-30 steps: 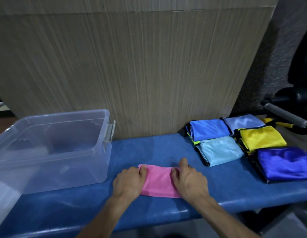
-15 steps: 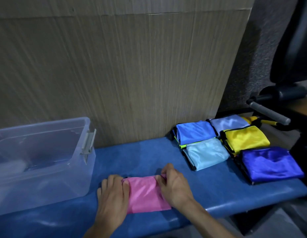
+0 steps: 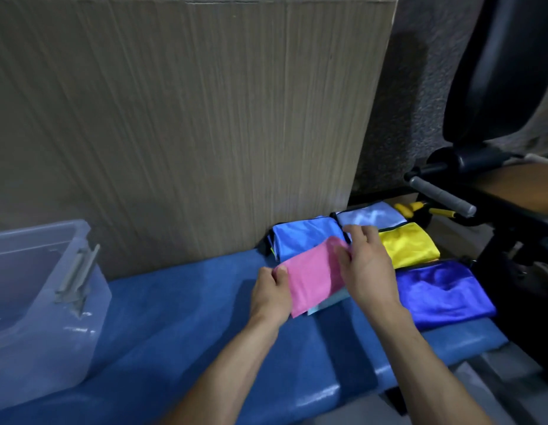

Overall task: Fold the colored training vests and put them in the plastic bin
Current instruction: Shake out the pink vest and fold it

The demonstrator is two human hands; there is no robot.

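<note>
Since the earlier frame the folded pink vest point(image 3: 312, 279) has left the middle of the blue table point(image 3: 180, 305) and now sits to the right, held over the light blue vest point(image 3: 328, 302), of which only a corner shows beneath it. Left hand point(image 3: 271, 294) pinches the pink vest's near-left end, thumb on top. Right hand point(image 3: 366, 268) grips its far-right end, fingers curled round the edge. Both grips clamped on the cloth. Whether the pink vest rests on the light blue one or hangs just above it cannot be told.

Folded beside it: blue vest point(image 3: 303, 240) behind, pale blue vest point(image 3: 371, 214) at the back, yellow vest point(image 3: 407, 245) and deep purple-blue vest point(image 3: 441, 291) to the right. Clear plastic bin point(image 3: 36, 317) stands at the table's left end, well apart, grey latch point(image 3: 76, 274) on its side.
</note>
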